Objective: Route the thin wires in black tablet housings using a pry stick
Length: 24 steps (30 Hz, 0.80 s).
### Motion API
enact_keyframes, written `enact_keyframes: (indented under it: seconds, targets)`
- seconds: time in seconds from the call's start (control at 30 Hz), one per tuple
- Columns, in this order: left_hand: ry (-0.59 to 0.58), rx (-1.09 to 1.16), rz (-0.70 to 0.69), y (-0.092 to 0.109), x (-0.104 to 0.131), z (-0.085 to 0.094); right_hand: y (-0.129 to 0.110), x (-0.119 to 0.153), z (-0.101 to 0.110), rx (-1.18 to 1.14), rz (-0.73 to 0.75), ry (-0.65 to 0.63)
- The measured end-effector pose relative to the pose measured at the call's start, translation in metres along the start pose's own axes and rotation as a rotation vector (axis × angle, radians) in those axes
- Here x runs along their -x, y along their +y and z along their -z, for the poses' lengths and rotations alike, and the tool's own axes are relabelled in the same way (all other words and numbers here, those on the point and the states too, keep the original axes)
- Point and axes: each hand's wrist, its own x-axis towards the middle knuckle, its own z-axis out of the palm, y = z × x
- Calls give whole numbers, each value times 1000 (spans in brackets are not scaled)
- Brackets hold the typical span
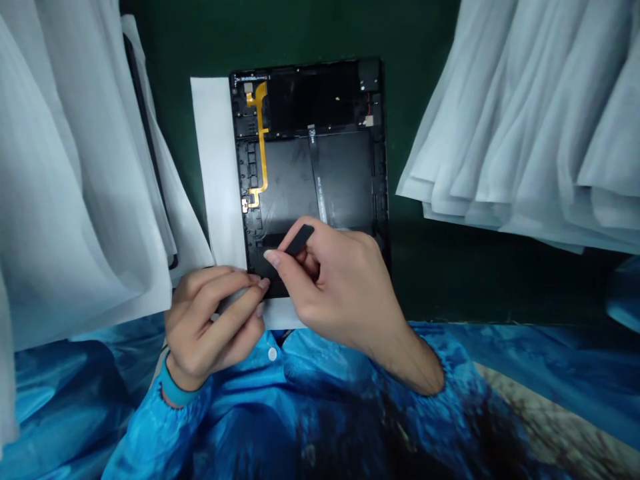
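Note:
An opened black tablet-like device lies on a white sheet, its inside facing up. An orange flex cable runs down its left part, and a dark ribbon cable crosses the middle. My right hand is over the lower part of the device, pinching a small black flat piece between thumb and forefinger. My left hand rests at the lower left corner, its fingertips together at the device's edge; whether they hold anything is hidden.
Stacks of white sheets hang or lie at the left and at the right. A dark thin edge shows among the left sheets. The work surface is dark green.

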Motion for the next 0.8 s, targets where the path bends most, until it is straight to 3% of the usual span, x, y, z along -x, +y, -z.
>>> enact_keyframes:
  seconds: [0.3,0.5,0.6,0.8]
  targets:
    - [16,-67,-54,-5,4,-3,4,6,4,-41,25,59]
    - [31,-191,-62,-3,7,-10,11,5,12,-224,26,-33]
    - [42,-217,-73,-1,10,-14,9,5,12,-303,2,-16]
    - [24,-128,52,5,10,-13,6,5,5,-275,98,-37]
